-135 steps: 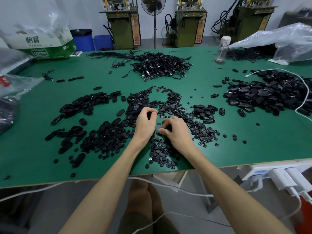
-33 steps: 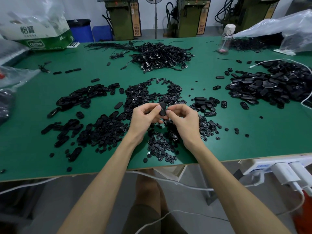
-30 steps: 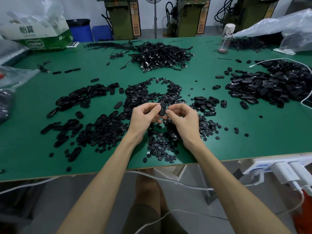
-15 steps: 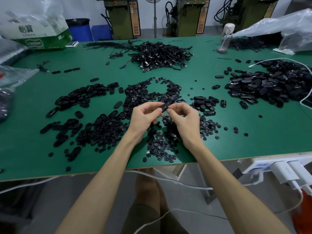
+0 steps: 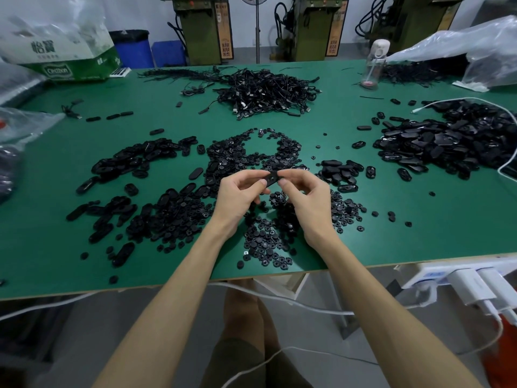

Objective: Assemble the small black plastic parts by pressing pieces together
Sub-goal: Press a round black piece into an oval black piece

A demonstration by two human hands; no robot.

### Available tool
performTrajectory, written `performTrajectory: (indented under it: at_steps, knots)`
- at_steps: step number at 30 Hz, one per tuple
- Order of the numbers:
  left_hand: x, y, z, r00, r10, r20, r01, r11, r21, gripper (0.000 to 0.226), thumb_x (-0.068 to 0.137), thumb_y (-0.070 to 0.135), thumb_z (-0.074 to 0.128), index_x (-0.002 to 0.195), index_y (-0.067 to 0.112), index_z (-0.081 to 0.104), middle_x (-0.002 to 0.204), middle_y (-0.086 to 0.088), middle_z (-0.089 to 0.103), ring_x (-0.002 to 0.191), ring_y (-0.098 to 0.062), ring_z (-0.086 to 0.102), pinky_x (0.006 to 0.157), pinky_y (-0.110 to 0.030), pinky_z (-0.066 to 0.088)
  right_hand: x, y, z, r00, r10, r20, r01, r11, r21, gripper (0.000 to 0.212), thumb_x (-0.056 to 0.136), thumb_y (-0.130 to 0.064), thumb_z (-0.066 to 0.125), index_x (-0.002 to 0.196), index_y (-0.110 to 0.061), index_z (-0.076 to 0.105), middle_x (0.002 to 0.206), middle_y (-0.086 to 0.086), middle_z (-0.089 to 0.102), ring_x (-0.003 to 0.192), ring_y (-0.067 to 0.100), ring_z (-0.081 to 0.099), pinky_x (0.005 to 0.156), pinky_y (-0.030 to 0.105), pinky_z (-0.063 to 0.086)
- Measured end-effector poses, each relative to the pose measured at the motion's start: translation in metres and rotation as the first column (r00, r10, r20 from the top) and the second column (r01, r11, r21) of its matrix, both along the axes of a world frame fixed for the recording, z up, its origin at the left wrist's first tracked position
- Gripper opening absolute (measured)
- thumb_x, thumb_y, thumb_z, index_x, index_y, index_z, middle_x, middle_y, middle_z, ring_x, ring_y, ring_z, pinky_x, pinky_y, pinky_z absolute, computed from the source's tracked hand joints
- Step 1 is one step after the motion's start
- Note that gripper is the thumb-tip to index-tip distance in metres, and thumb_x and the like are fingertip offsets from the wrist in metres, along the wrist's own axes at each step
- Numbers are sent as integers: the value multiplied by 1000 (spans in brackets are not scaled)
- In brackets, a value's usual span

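A small black oval part [image 5: 272,179] is pinched between both grips and held above the green worktop [image 5: 419,236], clear of the pieces lying there. The left grip [image 5: 237,197] is clenched on the part's left end, with thumb and forefinger curled onto it. The right grip [image 5: 310,203] is clenched on its right end, fingertips meeting the part from the other side. Directly beneath the grips, small round pieces [image 5: 267,245] are scattered down to the near edge. To the left of the left grip, oval shells [image 5: 140,161] are heaped in loose clusters. Just right of the right grip, a smaller cluster of shells [image 5: 340,172] is gathered. Beyond the grips, a tangle of black cables [image 5: 268,91] is piled. Far to the right, a larger heap of parts [image 5: 447,141] is crossed by a white cable [image 5: 475,99].
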State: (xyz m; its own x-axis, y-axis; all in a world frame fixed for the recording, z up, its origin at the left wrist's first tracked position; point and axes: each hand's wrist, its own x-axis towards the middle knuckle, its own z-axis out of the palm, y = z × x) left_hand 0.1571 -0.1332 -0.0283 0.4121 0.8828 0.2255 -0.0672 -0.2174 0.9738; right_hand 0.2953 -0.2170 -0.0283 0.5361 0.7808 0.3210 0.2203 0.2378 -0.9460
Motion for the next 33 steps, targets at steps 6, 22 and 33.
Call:
performTrajectory:
  at_steps: [6,22,33]
  knots:
    - [-1,0,0,1000,-11,0,11,1000,9,19,94,2,71,110,9,77,91,-2,80,82,-16,76,64,-22,54,-1,2,-3,999,-20,-51,19,1000,-16,9,89,-15,79,96,-18,75,91,-2,77,89,17,72,83,34,59]
    - [0,-3,0,996,-84,-5,84,996,26,21,92,0,74,113,3,76,92,-10,80,83,-19,75,72,-25,58,-4,-1,-1,984,-111,142,123,989,-77,8,89,-16,79,94,-21,74,83,-9,73,77,4,66,75,21,54]
    - [-1,-3,2,995,-99,-18,100,995,24,23,92,2,73,115,3,75,97,-9,80,85,-22,76,71,-25,58,-7,-5,5,981,-118,157,133,987,-94,5,91,-15,77,88,-16,73,82,-3,72,80,14,67,80,37,56]
